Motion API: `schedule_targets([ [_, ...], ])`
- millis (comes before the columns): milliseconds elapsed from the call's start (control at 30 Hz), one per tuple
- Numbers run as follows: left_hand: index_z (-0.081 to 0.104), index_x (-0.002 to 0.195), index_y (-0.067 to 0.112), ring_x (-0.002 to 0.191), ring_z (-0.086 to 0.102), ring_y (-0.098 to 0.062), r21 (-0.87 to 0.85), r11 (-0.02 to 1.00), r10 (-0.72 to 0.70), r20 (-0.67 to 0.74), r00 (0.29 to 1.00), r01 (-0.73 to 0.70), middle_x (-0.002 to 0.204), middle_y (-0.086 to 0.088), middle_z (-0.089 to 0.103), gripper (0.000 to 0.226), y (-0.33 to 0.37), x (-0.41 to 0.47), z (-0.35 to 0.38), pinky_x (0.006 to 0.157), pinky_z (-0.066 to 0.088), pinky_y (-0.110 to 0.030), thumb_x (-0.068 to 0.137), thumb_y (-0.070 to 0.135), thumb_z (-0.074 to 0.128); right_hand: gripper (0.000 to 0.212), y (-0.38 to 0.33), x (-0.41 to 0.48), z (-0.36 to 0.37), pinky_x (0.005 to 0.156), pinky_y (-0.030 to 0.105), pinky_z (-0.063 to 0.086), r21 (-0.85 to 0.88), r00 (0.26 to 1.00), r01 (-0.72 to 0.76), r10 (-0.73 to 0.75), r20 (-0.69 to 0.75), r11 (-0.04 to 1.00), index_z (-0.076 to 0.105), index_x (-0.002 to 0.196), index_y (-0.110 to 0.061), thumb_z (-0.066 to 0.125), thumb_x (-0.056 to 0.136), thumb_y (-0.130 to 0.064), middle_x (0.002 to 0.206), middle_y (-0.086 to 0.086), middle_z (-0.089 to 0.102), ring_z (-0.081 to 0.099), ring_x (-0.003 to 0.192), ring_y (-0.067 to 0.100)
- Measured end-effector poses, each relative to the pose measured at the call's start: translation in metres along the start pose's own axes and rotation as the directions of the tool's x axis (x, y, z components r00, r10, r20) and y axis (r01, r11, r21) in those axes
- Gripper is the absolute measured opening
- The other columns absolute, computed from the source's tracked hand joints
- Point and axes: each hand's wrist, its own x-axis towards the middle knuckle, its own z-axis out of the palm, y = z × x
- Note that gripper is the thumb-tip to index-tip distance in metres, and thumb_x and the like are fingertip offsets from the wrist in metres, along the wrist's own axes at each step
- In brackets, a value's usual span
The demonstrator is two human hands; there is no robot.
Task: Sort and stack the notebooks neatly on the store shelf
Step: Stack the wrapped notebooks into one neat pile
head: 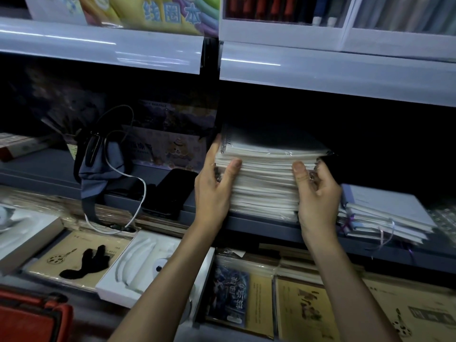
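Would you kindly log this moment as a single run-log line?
step: holding notebook stack on shelf | left hand: grips left side | right hand: grips right side | smaller pile: right of stack

1. Pastel display card (158,13), front edge of the top shelf, left bay: large pale-blue characters "线圈本". This is the only lettering that reads clearly.
2. Cartoon-printed box (167,149), back of the middle shelf, left bay: one line of Latin capitals and a few characters, too blurred to read.
3. Dark blue card (230,296), bottom tier: a vertical column of pale characters, blurred.
4. Kraft cover (303,309), bottom tier beside the card: black brush calligraphy, not legible.
5. Kraft cover at the right edge (419,314): a framed block of print, too small to read.
6. Stack of notebooks (266,183), front edge of the middle shelf: top cover too dark to read.
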Motion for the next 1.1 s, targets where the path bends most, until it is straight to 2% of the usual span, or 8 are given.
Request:
schedule_targets([
  [167, 0.039, 0.161, 0.029, 0.103, 0.067, -0.019, 0.030, 1.000, -0.002, 0.011, 1.000, 0.002, 0.123, -0.013, 0.070, 0.079, 0.002, -0.001, -0.002, 0.091, 0.051, -0.029, 0.095, 0.068, 0.058, 0.026, -0.004, -0.001, -0.001, 0.070, 0.020, 0.040, 0.020, 1.000, -0.014, 0.013, 0.005, 1.000, 0.051, 0.082, -0.023, 0.066, 0.100, -0.034, 0.074, -0.013, 0.052, 0.050, 0.073, 0.004],
  [300, 0.038, 0.162, 0.025, 0.143, 0.048, -0.007, 0.006, 1.000, -0.012, -0.055, 0.998, 0.013, 0.162, 0.011, 0.045, 0.086, 0.010, -0.003, -0.001, 0.117, 0.041, -0.034, 0.091, 0.065, 0.066, 0.047, -0.004, 0.003, -0.003, 0.110, 0.028, 0.047, 0.164, 0.998, -0.059, 0.063, -0.015, 0.985, 0.055, 0.129, -0.012, 0.073, 0.094, -0.037, 0.133, 0.001, 0.064, 0.058, 0.129, 0.010],
  [367, 0.041, 0.161, 0.024, 0.146, 0.045, -0.006, -0.001, 1.000, -0.007, -0.072, 0.997, 0.007, 0.162, 0.012, 0.045, 0.082, 0.010, -0.002, 0.000, 0.118, 0.040, -0.038, 0.093, 0.060, 0.070, 0.039, -0.009, 0.005, -0.004, 0.104, 0.018, 0.044, 0.169, 0.999, -0.039, 0.042, -0.014, 0.985, 0.054, 0.124, -0.012, 0.070, 0.096, -0.035, 0.122, -0.012, 0.064, 0.058, 0.119, 0.002],
  [500, 0.046, 0.157, 0.032, 0.135, 0.049, -0.046, -0.007, 1.000, -0.012, -0.073, 0.997, 0.012, 0.150, -0.008, 0.058, 0.084, 0.015, -0.003, 0.003, 0.111, 0.046, -0.056, 0.087, 0.073, 0.067, 0.033, -0.019, 0.006, 0.000, 0.066, 0.016, 0.036, 0.101, 0.999, -0.020, 0.023, -0.033, 0.995, 0.041, 0.078, -0.021, 0.059, 0.103, -0.032, 0.067, -0.021, 0.044, 0.041, 0.066, -0.003],
  [600, 0.047, 0.158, 0.029, 0.122, 0.066, -0.024, -0.024, 1.000, -0.012, -0.069, 0.998, 0.010, 0.148, -0.012, 0.060, 0.080, 0.018, -0.003, 0.004, 0.106, 0.053, -0.044, 0.090, 0.069, 0.066, 0.036, -0.016, 0.006, 0.004, 0.068, 0.031, 0.036, 0.093, 0.998, -0.008, 0.015, -0.069, 0.996, 0.050, 0.085, -0.009, 0.056, 0.105, -0.038, 0.077, 0.003, 0.048, 0.044, 0.073, 0.012],
  [733, 0.047, 0.158, 0.020, 0.097, 0.065, 0.010, -0.017, 1.000, 0.009, -0.081, 0.997, -0.010, 0.144, 0.005, 0.064, 0.067, 0.020, -0.002, 0.005, 0.089, 0.048, -0.016, 0.099, 0.048, 0.065, 0.034, -0.016, 0.007, 0.005, 0.067, 0.025, 0.040, 0.090, 0.996, 0.009, 0.000, -0.094, 0.996, 0.056, 0.088, -0.004, 0.057, 0.105, -0.033, 0.075, -0.001, 0.053, 0.049, 0.073, 0.007],
  [933, 0.051, 0.154, 0.027, 0.130, 0.050, -0.049, -0.027, 1.000, -0.010, -0.077, 0.997, 0.008, 0.141, -0.022, 0.060, 0.070, 0.020, -0.003, 0.007, 0.105, 0.046, -0.061, 0.098, 0.067, 0.057, 0.039, -0.014, 0.009, 0.004, 0.062, 0.024, 0.033, 0.097, 0.997, 0.018, -0.010, -0.080, 0.995, 0.048, 0.077, -0.002, 0.061, 0.104, -0.026, 0.071, 0.006, 0.042, 0.039, 0.067, 0.008],
  [1100, 0.056, 0.151, 0.022, 0.089, 0.070, -0.034, -0.007, 1.000, 0.003, -0.091, 0.996, -0.004, 0.134, -0.036, 0.052, 0.063, 0.023, -0.001, 0.006, 0.076, 0.052, -0.045, 0.100, 0.059, 0.056, 0.046, -0.015, 0.008, 0.006, 0.060, 0.030, 0.028, 0.080, 0.994, 0.028, -0.020, -0.104, 0.996, 0.039, 0.070, -0.003, 0.063, 0.103, -0.025, 0.070, 0.025, 0.032, 0.031, 0.065, 0.016],
])
